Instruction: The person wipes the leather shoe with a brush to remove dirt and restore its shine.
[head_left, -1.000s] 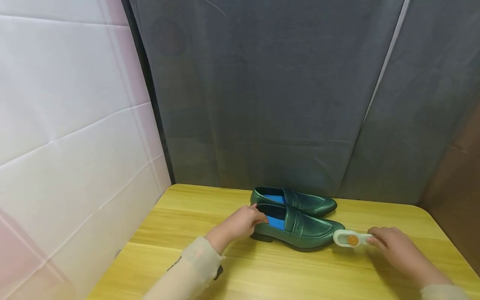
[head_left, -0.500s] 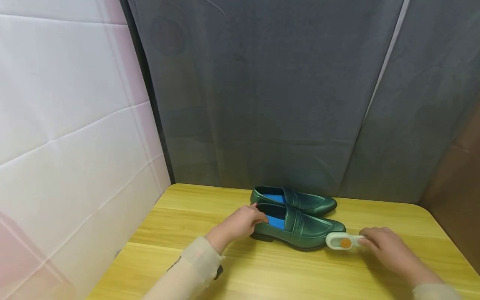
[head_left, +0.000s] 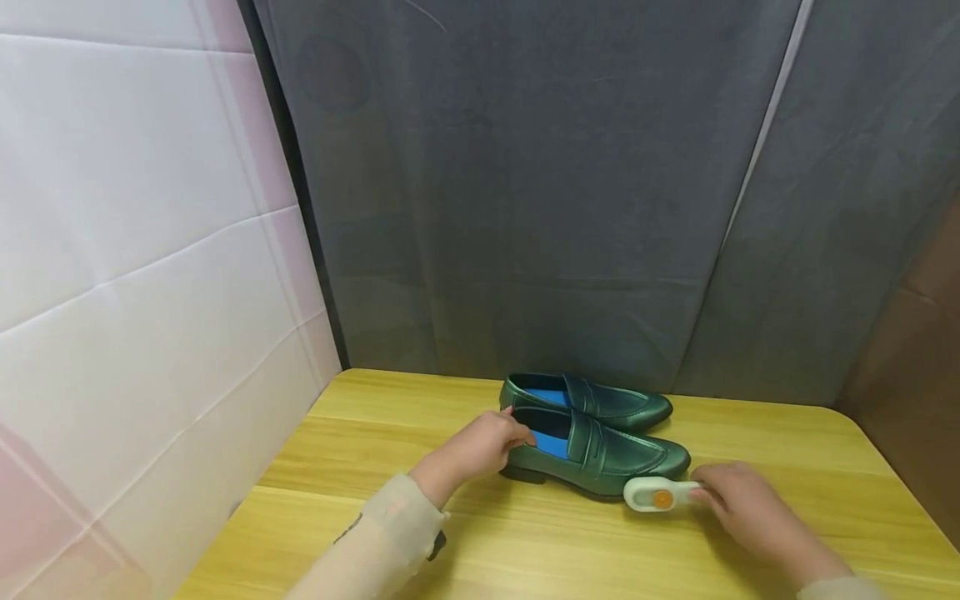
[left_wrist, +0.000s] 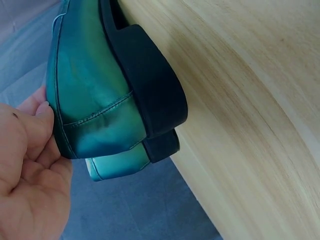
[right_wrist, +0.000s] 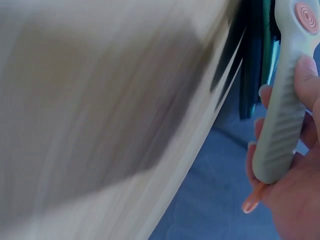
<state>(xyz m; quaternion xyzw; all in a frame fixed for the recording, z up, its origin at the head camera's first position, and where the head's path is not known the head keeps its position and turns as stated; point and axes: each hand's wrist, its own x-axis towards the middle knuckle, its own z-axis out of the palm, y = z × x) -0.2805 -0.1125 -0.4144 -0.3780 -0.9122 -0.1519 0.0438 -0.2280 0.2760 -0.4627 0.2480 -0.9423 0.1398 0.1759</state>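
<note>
Two metallic green loafers [head_left: 630,454] with blue insoles stand side by side on the table, toes to the right. My left hand [head_left: 483,446] pinches the heel collar of the nearer loafer; in the left wrist view, the thumb and fingers [left_wrist: 37,112] grip its top edge above the black heel [left_wrist: 155,82]. My right hand [head_left: 750,508] grips a pale cleaning brush [head_left: 652,495] by its ribbed handle [right_wrist: 282,125]. A round orange button marks the brush, and an orange loop [right_wrist: 254,197] hangs from its end. The brush head lies against the near side of that loafer's toe, its underside hidden.
The yellow wood-grain table [head_left: 360,500] has rounded back corners. Behind it hangs a dark grey curtain [head_left: 525,183]. A white quilted panel [head_left: 135,250] closes the left side, and a brown surface [head_left: 915,325] stands at the right.
My right hand has moved the brush left and slightly nearer, from the toe tip along the near side of the front loafer. The left hand and both loafers have stayed in place.
</note>
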